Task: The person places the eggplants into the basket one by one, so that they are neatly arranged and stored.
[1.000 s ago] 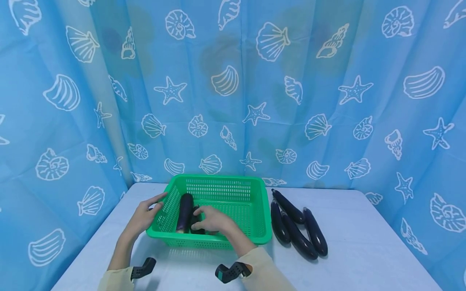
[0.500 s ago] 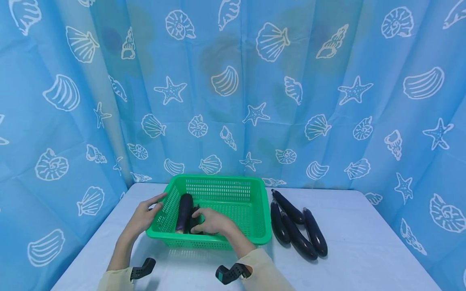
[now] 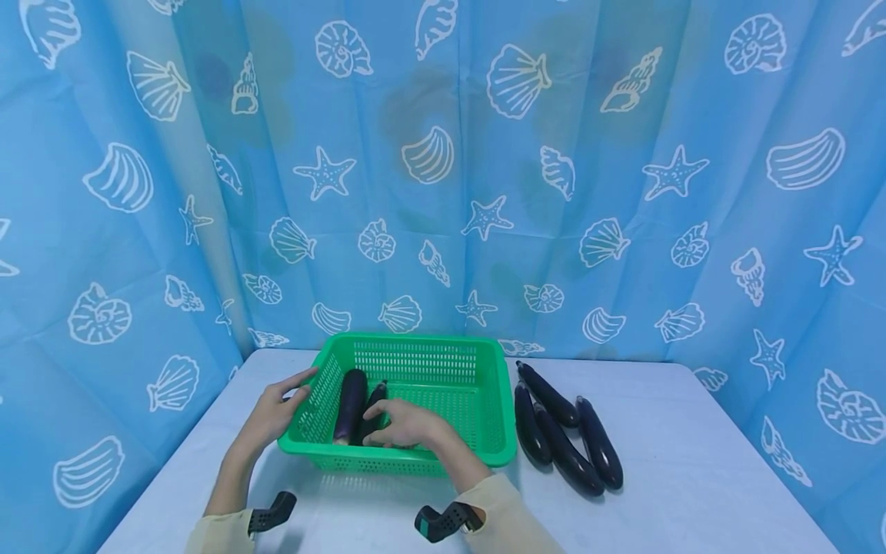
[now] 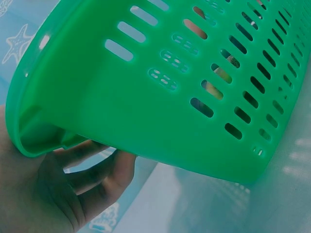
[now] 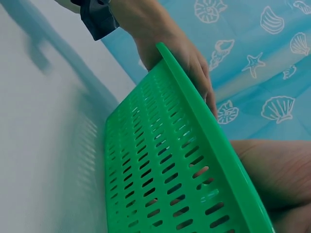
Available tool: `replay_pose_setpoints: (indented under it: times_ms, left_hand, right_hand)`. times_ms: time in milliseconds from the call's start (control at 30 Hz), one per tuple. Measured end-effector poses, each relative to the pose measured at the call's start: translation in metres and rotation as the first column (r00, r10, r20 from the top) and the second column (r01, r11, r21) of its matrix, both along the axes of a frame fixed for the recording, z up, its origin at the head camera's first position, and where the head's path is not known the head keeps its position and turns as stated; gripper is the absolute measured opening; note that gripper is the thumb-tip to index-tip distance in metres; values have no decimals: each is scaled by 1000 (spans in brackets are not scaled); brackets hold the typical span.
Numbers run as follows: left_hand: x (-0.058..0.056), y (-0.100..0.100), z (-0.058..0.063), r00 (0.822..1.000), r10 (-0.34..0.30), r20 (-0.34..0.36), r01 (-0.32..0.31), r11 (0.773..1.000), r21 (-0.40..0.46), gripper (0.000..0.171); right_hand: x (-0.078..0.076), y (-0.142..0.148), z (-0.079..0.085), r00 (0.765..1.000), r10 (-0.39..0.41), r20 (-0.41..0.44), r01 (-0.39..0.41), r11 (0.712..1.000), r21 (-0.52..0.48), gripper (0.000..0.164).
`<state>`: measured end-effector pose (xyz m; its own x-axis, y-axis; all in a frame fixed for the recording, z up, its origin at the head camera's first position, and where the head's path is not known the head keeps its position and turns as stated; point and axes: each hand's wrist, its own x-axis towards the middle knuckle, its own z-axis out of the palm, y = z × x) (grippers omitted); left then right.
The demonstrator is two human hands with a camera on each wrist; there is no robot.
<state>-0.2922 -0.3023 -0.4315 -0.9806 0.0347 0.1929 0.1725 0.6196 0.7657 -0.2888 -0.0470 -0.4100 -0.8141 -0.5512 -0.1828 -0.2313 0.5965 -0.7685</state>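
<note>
Inside the green plastic basket [image 3: 443, 454], two dark purple eggplants lie side by side: a thick eggplant [image 3: 352, 404] and a slimmer eggplant [image 3: 377, 396] to its right, leaning toward it. My right hand [image 3: 408, 423] reaches over the front rim, its thumb and fingers spread apart over the slimmer eggplant's near half and partly hiding it. My left hand [image 3: 273, 412] holds the basket's left rim, with bent fingers showing below the edge in the left wrist view. In the right wrist view, the basket wall hides much of my right hand [image 5: 282, 179].
Several eggplants [image 3: 567, 454] lie in a loose group on the white table [image 3: 678, 446], just right of the basket. A blue curtain [image 3: 443, 223] with white shell prints hangs behind and at both sides.
The slimmer eggplant has shifted slightly left and now leans toward the thick one. My right hand has drawn back a little to the right, uncovering its stem end. The left hand stays put.
</note>
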Motion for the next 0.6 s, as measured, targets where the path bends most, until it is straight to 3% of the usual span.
replay_pose_setpoints:
  times_ms: [267,600]
  left_hand:
    - [-1,0,-1,1000,0,-4,0,1000,1,43]
    - [-1,0,-1,1000,1,-3,-1,1000,1,44]
  right_hand:
    - [0,6,-2,992,54,-117,-38,991,132,40]
    - [3,13,1,990,93,-105,-77,986,146,39]
